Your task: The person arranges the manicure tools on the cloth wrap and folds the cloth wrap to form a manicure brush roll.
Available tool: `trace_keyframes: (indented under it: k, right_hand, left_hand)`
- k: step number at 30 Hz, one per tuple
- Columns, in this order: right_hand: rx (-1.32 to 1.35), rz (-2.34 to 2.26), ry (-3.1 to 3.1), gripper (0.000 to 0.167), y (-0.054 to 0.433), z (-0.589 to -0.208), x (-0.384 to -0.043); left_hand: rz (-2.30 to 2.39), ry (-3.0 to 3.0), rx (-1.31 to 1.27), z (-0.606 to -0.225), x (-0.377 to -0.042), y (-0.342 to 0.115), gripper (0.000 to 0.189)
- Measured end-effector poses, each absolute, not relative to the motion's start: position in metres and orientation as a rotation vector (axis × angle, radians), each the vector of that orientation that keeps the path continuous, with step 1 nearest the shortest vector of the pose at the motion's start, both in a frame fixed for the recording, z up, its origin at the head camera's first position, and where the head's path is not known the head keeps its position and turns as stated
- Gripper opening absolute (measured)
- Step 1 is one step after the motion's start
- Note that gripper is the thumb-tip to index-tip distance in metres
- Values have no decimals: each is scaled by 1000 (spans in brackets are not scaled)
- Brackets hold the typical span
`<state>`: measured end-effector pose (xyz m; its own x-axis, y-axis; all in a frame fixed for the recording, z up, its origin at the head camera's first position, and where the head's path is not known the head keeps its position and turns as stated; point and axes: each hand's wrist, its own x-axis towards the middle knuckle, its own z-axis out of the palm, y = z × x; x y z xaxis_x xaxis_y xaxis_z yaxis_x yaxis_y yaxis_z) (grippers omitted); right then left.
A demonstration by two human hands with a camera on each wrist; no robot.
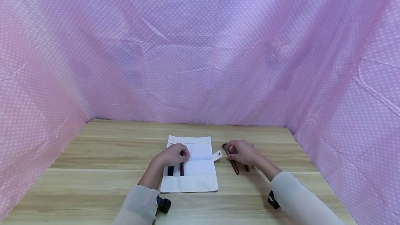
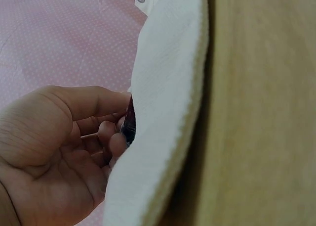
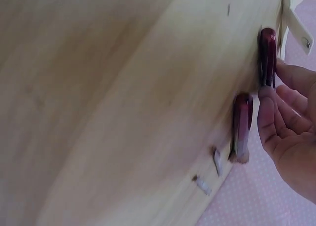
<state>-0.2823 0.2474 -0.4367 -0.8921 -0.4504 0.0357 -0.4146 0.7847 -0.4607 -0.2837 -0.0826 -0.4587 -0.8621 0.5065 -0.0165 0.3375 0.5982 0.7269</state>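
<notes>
A white cloth brush roll (image 1: 200,184) lies unfolded on the table, its pocket along the near edge. A black flat item (image 1: 170,171) and a makeup brush with a dark red handle (image 1: 182,170) stick out of this pocket. Over the roll's left side, my left hand (image 1: 173,154) pinches that brush, whose upper part is mostly hidden by the fingers. To the right of the roll, my right hand (image 1: 243,152) pinches another dark red makeup brush (image 3: 268,58) between thumb and fingers. A further red-handled brush (image 3: 242,122) lies beside it.
Two small pale pieces (image 3: 201,184) lie farther right on the wooden table (image 1: 118,183). A strap with a metal snap (image 1: 217,155) extends from the roll's right edge. Pink dotted fabric (image 1: 200,61) hangs around the back and sides.
</notes>
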Motion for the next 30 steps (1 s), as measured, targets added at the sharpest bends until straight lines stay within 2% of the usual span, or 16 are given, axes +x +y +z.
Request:
trace_keyframes:
  k: [8,18,30]
  right_hand:
    - [-569,-734,2930,35,233,-438,-284]
    - [-452,-926,2872,20,229,-444,-293]
    - [-449,-1193,2827,26,224,-430,-308]
  left_hand:
    - [1103,2614,726,-458,-287,-83,10]
    - [1092,2615,703,-458,-288,-84,11]
    - [1093,2624,663,-456,-288,-84,10]
